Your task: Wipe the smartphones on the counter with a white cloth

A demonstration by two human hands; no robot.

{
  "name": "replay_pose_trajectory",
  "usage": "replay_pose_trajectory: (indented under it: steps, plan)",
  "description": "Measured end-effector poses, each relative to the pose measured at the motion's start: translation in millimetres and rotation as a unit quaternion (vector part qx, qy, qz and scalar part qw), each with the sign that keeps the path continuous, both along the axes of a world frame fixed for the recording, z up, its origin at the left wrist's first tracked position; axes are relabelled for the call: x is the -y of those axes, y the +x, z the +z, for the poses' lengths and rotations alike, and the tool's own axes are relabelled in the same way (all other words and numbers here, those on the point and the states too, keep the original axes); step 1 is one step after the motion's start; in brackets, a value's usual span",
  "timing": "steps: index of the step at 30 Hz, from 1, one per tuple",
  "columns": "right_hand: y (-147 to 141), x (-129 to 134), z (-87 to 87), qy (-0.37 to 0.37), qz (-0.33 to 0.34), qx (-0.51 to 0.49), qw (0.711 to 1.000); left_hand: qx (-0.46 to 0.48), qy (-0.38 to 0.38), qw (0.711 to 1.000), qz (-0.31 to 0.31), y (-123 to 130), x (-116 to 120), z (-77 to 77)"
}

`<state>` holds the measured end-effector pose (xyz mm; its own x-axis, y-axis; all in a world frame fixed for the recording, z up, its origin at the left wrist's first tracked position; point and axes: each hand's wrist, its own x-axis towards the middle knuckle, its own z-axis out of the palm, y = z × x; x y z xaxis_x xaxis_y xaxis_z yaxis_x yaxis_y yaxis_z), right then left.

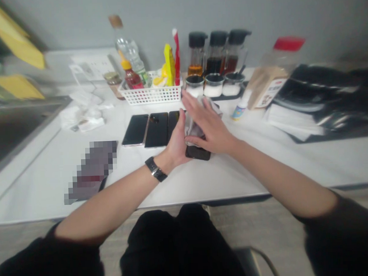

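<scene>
My left hand holds a dark phone just above the white counter, with its thumb along the phone's left side. On top of that phone lies a crumpled grey cloth. My right hand presses the cloth against the screen, its fingers stretched out. Just left of my hands, a black phone, a second black phone and a third one, partly hidden by my left hand, lie side by side. A pixelated flat item rests farther left, beyond my left forearm.
Behind stand a white basket with bottles and packets, seasoning jars, dark-topped bottles and a red-lidded container. A small white bottle is right of my hands. Crumpled tissues lie left, near the sink.
</scene>
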<state>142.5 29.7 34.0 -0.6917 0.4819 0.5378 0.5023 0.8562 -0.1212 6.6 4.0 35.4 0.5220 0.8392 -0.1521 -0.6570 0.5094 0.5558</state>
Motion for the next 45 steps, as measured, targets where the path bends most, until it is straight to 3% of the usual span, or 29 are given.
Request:
replay_pose_trajectory:
  steps: [4,6,9,14,17,23,25,29,34,36,41,45]
  plan:
    - [10,-15,-4.9,0.003,-0.174,-0.103,0.979,-0.013,0.020,0.999,-0.026,0,4,-0.5]
    - [9,-16,-9.5,-0.003,-0.218,-0.134,0.967,-0.009,0.029,0.999,-0.009,0,4,1.1]
    - [2,-9,-15.9,-0.010,-0.205,-0.111,0.972,0.014,0.040,0.999,0.033,-3,1,5.9]
    - [-10,5,-21.8,-0.032,-0.097,-0.020,0.995,0.053,0.043,0.989,0.130,-7,-6,11.2]
    - [-8,1,-23.8,-0.012,-0.074,0.006,0.997,0.051,0.025,0.993,0.101,-4,-4,6.1]
    - [9,-28,-25.0,-0.052,-0.213,-0.099,0.971,0.023,-0.050,0.998,-0.004,-1,1,-4.4]
    - [9,-27,-22.1,-0.035,-0.196,-0.127,0.972,0.037,-0.038,0.998,0.016,-2,2,0.6]
    - [0,-8,-14.7,0.001,-0.073,-0.127,0.989,0.044,-0.031,0.997,0.061,-8,1,16.0]
    - [-6,3,-14.8,-0.056,0.063,-0.022,0.996,0.048,-0.020,0.990,0.128,-11,-2,13.2]
    - [-1,-4,-17.9,-0.079,0.065,-0.003,0.995,0.033,-0.019,0.991,0.127,-9,-3,8.0]
    - [14,-27,-27.6,-0.097,-0.007,-0.068,0.993,0.004,-0.053,0.997,0.059,-3,-2,4.0]
    - [5,-14,-27.1,-0.106,0.086,-0.014,0.991,0.002,-0.052,0.992,0.117,-10,-9,4.0]
